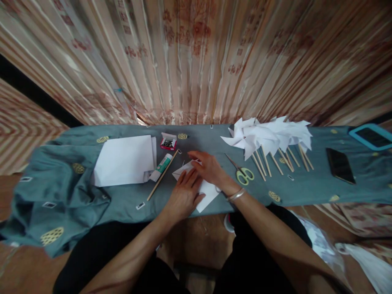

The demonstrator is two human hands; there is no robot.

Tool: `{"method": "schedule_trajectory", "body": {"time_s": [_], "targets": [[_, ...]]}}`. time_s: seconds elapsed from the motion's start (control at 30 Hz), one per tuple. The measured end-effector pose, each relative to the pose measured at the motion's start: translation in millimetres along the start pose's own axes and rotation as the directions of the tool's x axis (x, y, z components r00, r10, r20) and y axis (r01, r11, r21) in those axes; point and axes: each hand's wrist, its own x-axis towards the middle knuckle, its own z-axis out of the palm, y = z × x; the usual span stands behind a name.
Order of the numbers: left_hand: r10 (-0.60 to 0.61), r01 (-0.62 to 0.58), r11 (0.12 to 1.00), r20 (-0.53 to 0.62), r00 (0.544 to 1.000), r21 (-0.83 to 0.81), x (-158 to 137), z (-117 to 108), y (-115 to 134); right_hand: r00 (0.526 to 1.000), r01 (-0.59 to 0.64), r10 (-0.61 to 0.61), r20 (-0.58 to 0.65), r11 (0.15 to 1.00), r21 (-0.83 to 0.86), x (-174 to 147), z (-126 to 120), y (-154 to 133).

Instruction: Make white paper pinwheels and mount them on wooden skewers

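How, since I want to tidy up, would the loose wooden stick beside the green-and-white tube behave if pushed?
The stick looks slim, so it's probably light. Being straight and wooden, it's likely stiff. Lying loose, it might roll, though the cloth beneath could slow it.

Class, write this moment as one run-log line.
left hand: on white paper; right hand: on same paper; right side: scissors, pinwheels; left side: wooden stick, paper stack
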Motion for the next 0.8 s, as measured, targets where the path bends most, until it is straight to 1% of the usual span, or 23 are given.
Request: {"method": "schedule_trajectory", "body": {"time_s": [0.1, 0.17, 0.33, 0.43, 0.5, 0.57, 0.63, 0.67, 0.7, 0.73, 0.77, 0.8], "targets": [[-0.006, 0.006, 1.000, -0.006, 1.000, -0.015, 0, 2, 0, 0.995, -0.048, 0.042, 0.090, 0.997, 0.067, 21, 10, -2], [-0.013, 0.012, 1.000, -0.020, 1.000, -0.014, -1, 3, 0, 0.991, -0.096, 0.082, 0.102, 0.985, 0.145, 28, 14, 2], [-0.012, 0.012, 1.000, -0.037, 0.999, -0.010, -1, 5, 0, 0.992, -0.113, 0.097, 0.077, 0.961, 0.253, 32, 23, 15], [-0.012, 0.012, 1.000, -0.033, 0.999, -0.012, -1, 5, 0, 0.991, -0.130, 0.127, 0.030, 0.935, 0.330, 34, 29, 20], [-0.014, 0.014, 1.000, -0.035, 0.999, -0.006, -1, 4, 1, 0.987, -0.144, 0.158, -0.004, 0.909, 0.391, 35, 27, 22], [-0.014, 0.014, 1.000, -0.033, 0.999, 0.002, -2, 3, 1, 0.982, -0.151, 0.185, -0.032, 0.880, 0.451, 30, 16, 22], [-0.015, 0.015, 1.000, -0.027, 1.000, 0.010, -2, 2, 1, 0.979, -0.155, 0.203, -0.036, 0.841, 0.517, 13, -4, 18], [-0.015, 0.015, 1.000, -0.026, 1.000, 0.014, -2, 1, 1, 0.976, -0.169, 0.220, -0.010, 0.778, 0.605, 0, -16, 15], [-0.014, 0.015, 1.000, -0.026, 1.000, 0.017, -2, 1, 1, 0.974, -0.193, 0.224, 0.039, 0.723, 0.664, -16, -28, 11], [-0.014, 0.014, 1.000, -0.027, 1.000, 0.019, -2, 1, 1, 0.972, -0.223, 0.215, 0.097, 0.698, 0.681, -34, -40, 7], [-0.013, 0.013, 1.000, -0.030, 0.999, 0.020, -2, 1, 0, 0.969, -0.247, 0.190, 0.159, 0.694, 0.676, -53, -50, 3], [-0.013, 0.014, 1.000, -0.033, 0.999, 0.020, -2, 2, 0, 0.956, -0.282, 0.154, 0.250, 0.717, 0.637, -72, -58, -1]]}}
